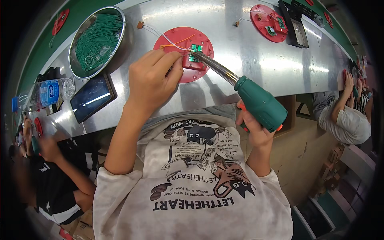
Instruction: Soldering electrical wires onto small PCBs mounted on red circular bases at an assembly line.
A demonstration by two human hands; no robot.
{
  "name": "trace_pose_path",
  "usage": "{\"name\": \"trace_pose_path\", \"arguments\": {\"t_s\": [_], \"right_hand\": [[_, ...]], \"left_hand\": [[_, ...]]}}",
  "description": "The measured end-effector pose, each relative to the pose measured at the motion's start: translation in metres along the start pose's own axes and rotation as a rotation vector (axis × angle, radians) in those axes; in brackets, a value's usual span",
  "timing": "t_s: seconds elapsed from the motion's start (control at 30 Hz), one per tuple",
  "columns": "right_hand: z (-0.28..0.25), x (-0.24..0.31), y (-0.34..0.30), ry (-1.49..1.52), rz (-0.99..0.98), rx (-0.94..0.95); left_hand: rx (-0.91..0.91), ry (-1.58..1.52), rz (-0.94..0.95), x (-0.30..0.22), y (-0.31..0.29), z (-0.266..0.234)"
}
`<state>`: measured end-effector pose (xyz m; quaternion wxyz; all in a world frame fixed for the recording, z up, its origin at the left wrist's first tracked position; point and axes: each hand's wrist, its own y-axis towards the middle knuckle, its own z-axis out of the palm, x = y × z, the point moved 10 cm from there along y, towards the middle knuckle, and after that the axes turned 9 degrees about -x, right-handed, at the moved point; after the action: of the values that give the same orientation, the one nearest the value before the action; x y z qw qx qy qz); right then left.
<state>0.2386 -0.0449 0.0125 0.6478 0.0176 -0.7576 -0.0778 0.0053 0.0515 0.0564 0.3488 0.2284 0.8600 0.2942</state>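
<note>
My right hand (255, 124) is closed round the handle of a green soldering gun (262, 102). Its long metal barrel slants up and left, and the tip meets a small green circuit board (195, 52). That board sits on a raised block of a round red plastic disc (164, 40) lying on the bench. My left hand (154, 78) is at the disc's left side, thumb and fingers pinched beside the board on what looks like a thin wire, mostly hidden by the fingers. White wires (162, 35) with a brown connector (140, 25) and an orange wire (182, 41) run from the board.
A metal bowl of green wires (73, 66) stands at left on the metal bench (236, 44). Near it lie a dark phone (92, 98) and a water bottle (54, 93). Another red disc (260, 30) and a black tray (298, 34) are far right. Co-workers sit on both sides.
</note>
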Motion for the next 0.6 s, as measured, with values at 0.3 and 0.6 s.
{"name": "trace_pose_path", "arguments": {"t_s": [0.3, 0.6], "right_hand": [[0.000, 0.000, 0.005, 0.064, 0.033, 0.006], [-0.004, 0.011, 0.005, 0.159, 0.044, -0.153]], "left_hand": [[-0.027, 0.000, 0.024, -0.003, 0.001, -0.002], [-0.018, -0.010, 0.001, -0.002, 0.001, -0.001]]}}
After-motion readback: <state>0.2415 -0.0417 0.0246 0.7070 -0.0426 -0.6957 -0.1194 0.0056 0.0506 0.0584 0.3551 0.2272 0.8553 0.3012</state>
